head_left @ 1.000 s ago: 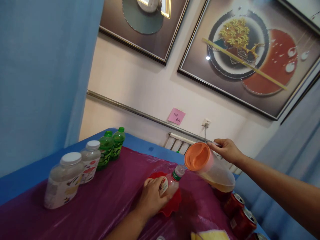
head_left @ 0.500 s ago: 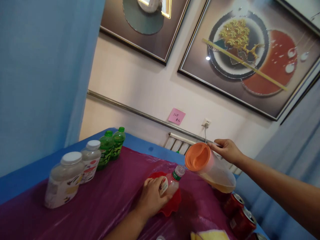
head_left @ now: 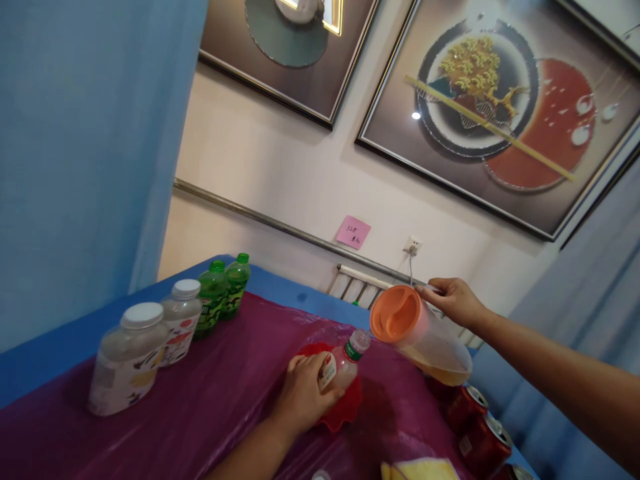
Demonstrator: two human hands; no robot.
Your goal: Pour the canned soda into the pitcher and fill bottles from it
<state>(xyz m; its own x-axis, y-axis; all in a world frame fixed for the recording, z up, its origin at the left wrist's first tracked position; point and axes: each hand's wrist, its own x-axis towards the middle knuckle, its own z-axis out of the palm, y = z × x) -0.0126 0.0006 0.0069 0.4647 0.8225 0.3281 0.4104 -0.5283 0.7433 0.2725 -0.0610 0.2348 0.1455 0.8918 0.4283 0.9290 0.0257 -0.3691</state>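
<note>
Hands, two, mine, both occupied. Left hand [head_left: 303, 397]: fingers wrapped round one clear bottle [head_left: 345, 375] with a green neck band, mouth end upward. Right hand [head_left: 456, 303]: gripping, by its handle, one translucent jug [head_left: 435, 350], tipped, amber liquid inside; its orange lid [head_left: 395, 313] sits just beside the bottle's mouth. Whether liquid is flowing between them I cannot tell.

Change over the last second: none that I can make out. Bottle, jug and both grips match the earlier views, so in my judgement the alignment is steady, and any slip of either would part lid from mouth.

Nearest: yellow item [head_left: 423, 470], cut by the lower edge. Beneath the bottle: red scalloped dish [head_left: 354, 403]; the bottle's base is hidden by my grip. Right side: red cans [head_left: 485, 443], in a row. Underneath: purple sheet [head_left: 215, 400] over the blue-covered table [head_left: 295, 297]. Left side: two white-lidded jars [head_left: 125, 370], then two green bottles [head_left: 213, 300].

Farthest: radiator [head_left: 363, 277], metal rail [head_left: 260, 218], pink note [head_left: 353, 232], wall socket [head_left: 413, 246], two framed pictures [head_left: 395, 127].
</note>
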